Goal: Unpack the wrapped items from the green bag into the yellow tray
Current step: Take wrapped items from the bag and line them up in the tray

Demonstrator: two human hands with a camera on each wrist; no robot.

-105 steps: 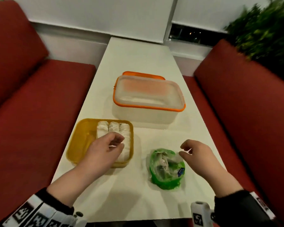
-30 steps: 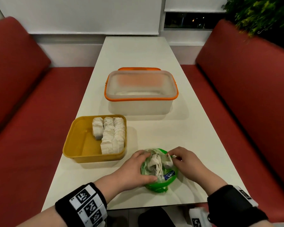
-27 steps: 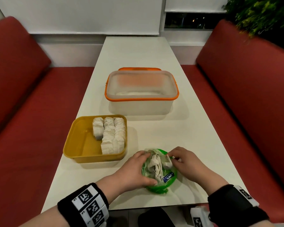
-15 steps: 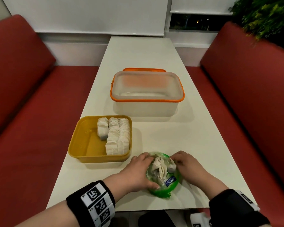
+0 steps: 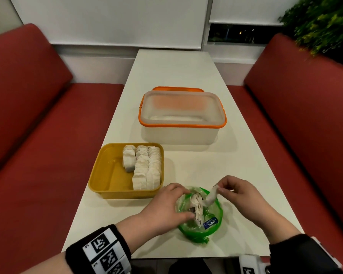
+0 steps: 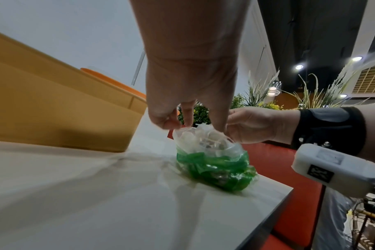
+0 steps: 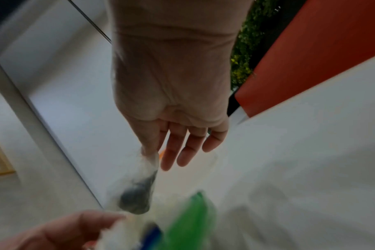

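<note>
Red benches flank a long white table, where a green bag sits near the front edge, just right of the yellow tray. Behind them stands a clear box with an orange rim. The tray holds three rows of white packets along its right side, as it did half a second ago.

The left hand grips the bag's left rim, thumb at the near side and fingers curled over the far edge, much as before. The right hand has changed: half a second ago its fingers were down at the bag's mouth, and now it has lifted, pinching one packet by its top end between thumb and forefinger, the other fingers loosely extended. That packet hangs partly out of the bag, its lower end among the packets left inside. In the right wrist view a dark content shows through its wrapper.
</note>
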